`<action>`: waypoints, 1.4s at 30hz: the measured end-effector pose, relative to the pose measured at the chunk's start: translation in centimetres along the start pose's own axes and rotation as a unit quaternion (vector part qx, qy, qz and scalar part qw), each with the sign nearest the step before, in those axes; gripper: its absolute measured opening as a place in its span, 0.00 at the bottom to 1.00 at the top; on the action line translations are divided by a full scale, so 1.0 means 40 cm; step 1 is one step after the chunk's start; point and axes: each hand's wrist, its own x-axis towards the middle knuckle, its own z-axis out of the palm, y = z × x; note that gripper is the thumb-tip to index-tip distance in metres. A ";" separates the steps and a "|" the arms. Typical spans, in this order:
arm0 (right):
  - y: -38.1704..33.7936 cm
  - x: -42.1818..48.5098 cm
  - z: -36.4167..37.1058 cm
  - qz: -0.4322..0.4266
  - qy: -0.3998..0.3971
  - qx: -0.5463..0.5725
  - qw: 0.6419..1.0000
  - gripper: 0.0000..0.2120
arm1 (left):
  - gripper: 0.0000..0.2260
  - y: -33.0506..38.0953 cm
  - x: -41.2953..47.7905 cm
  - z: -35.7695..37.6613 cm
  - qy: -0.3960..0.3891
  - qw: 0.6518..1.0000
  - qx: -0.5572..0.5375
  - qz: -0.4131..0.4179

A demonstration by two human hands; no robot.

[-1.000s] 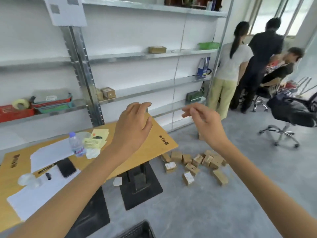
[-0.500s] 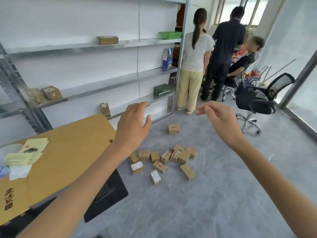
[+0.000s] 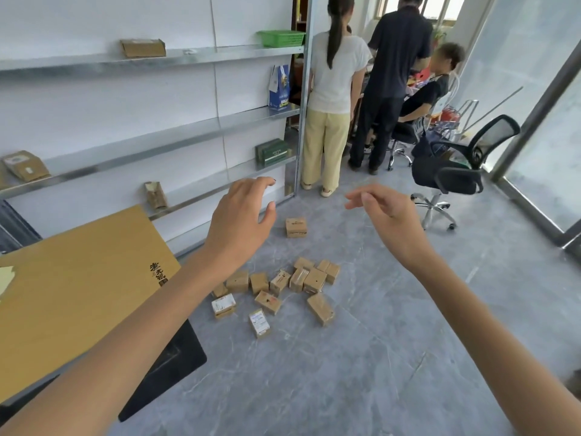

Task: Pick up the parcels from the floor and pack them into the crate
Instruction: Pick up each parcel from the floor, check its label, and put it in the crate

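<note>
1. My left hand (image 3: 239,221) hangs in the air in front of me with its back to the camera. The fingers are loosely curved, the thumb stands apart, and it holds nothing.
2. My right hand (image 3: 390,218) is raised at about the same height, well apart from the left. Its fingers are relaxed and slightly bent, pointing toward the left hand, and it too is empty.
3. Below and between my forearms, the parcels (image 3: 283,287) lie in a loose cluster on the grey floor (image 3: 377,357). They are small brown cardboard boxes, some touching and some tipped at angles.
4. Two white-labelled parcels (image 3: 223,305) lie at the near edge of the cluster, and a longer brown one (image 3: 320,308) lies at its right.
5. A lone parcel (image 3: 296,227) sits upright farther off, apart from the rest, near the foot of the shelving.
6. To my left is a wooden tabletop (image 3: 78,278) with dark printed characters near its corner, and a black base plate (image 3: 169,363) on the floor beneath it.
7. Metal shelving (image 3: 157,143) runs along the white wall. It holds a cardboard box (image 3: 143,47) and a green basket (image 3: 281,38) on top, a blue paper bag (image 3: 279,86) on the shelf below, and a green box (image 3: 272,151) lower still.
8. Past the shelving, two people (image 3: 336,73) stand with their backs to me beside a seated person (image 3: 430,89), with a black office chair (image 3: 452,171) to their right.
</note>
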 end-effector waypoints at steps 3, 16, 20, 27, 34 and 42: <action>0.056 0.064 0.008 0.007 -0.010 -0.004 1.000 0.12 | 0.15 -0.024 0.073 0.046 0.001 1.000 -0.002 0.013; 0.272 0.470 -0.003 0.032 -0.008 -0.021 0.999 0.11 | 0.15 -0.121 0.512 0.303 -0.002 0.999 -0.023 0.032; 0.344 0.562 -0.001 0.041 -0.010 -0.006 0.999 0.10 | 0.15 -0.094 0.602 0.401 -0.009 0.999 -0.023 0.035; 0.543 0.745 -0.055 0.050 -0.023 0.020 0.998 0.13 | 0.15 -0.029 0.774 0.598 -0.032 0.999 -0.004 0.010; 0.812 0.963 -0.193 0.047 -0.085 0.021 0.995 0.11 | 0.15 0.066 0.967 0.836 -0.028 0.998 0.015 -0.053; 1.043 1.173 -0.344 0.067 -0.126 0.041 0.989 0.10 | 0.14 0.140 1.150 1.016 0.009 0.986 0.012 -0.164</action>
